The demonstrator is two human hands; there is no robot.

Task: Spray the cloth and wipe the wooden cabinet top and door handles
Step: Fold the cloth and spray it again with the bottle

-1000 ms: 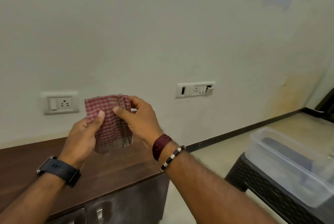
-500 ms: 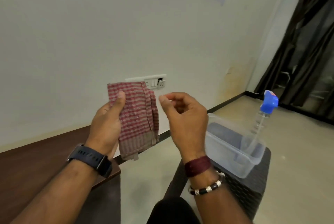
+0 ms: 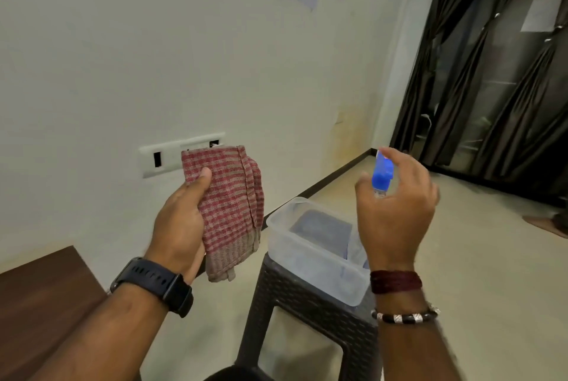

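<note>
My left hand (image 3: 178, 227) grips a folded red-and-white checked cloth (image 3: 230, 202), thumb pressed on its front, held up in front of the wall. My right hand (image 3: 396, 214) is at the blue head of the spray bottle (image 3: 382, 174), fingers spread and curved around it; the hand is blurred and I cannot tell whether it touches the bottle. The bottle's clear body is mostly hidden behind that hand. A corner of the dark wooden cabinet top (image 3: 46, 294) shows at the lower left, below my left forearm. No door handles are in view.
A clear plastic container (image 3: 307, 245) sits on a dark woven stool (image 3: 295, 294) below my right hand. A white socket plate (image 3: 163, 159) is on the wall behind the cloth. Dark curtains (image 3: 491, 73) hang at the right over a beige floor.
My view swung right, away from the cabinet. My right hand let go of the cloth and moved right to the spray bottle's head. My left hand keeps hold of the cloth.
</note>
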